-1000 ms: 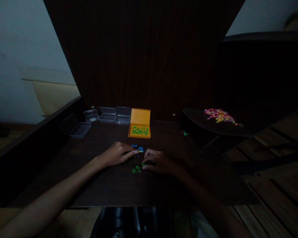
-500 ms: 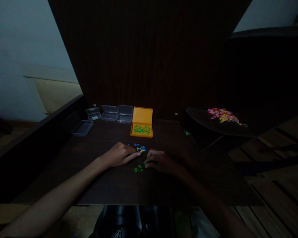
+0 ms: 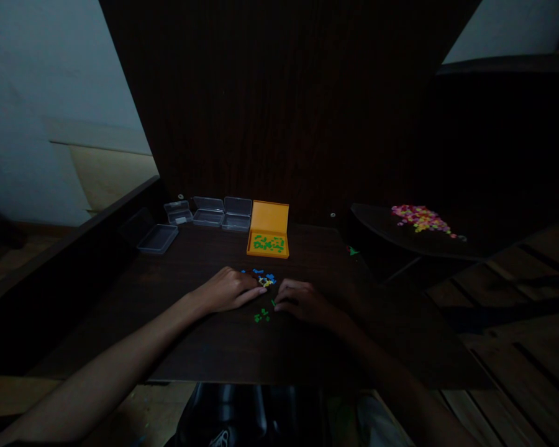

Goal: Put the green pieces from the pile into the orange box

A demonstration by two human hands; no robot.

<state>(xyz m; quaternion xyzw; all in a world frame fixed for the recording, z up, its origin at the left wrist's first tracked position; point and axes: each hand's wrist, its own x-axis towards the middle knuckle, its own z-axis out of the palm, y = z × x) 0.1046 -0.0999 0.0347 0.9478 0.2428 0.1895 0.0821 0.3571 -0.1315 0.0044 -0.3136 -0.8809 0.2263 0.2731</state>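
My left hand (image 3: 227, 290) lies on the dark table (image 3: 214, 347), fingers stretched toward a small heap of blue and yellow pieces (image 3: 264, 278). My right hand (image 3: 302, 301) rests just right of it, fingers curled down onto the table beside a little cluster of green pieces (image 3: 261, 316). Whether it pinches a piece is hidden in the dim light. Behind the hands an open orange box (image 3: 268, 236) holds several green pieces.
Several clear plastic boxes (image 3: 207, 212) stand in a row at the back left, one more (image 3: 158, 238) nearer the left edge. A dark tray (image 3: 400, 239) at the right carries a heap of pink and yellow pieces (image 3: 419, 218). A stray green piece (image 3: 353, 251) lies near it.
Both hands stay at the small pieces with only slight finger shifts. The view has drifted a little, so everything sits slightly further right in the picture.
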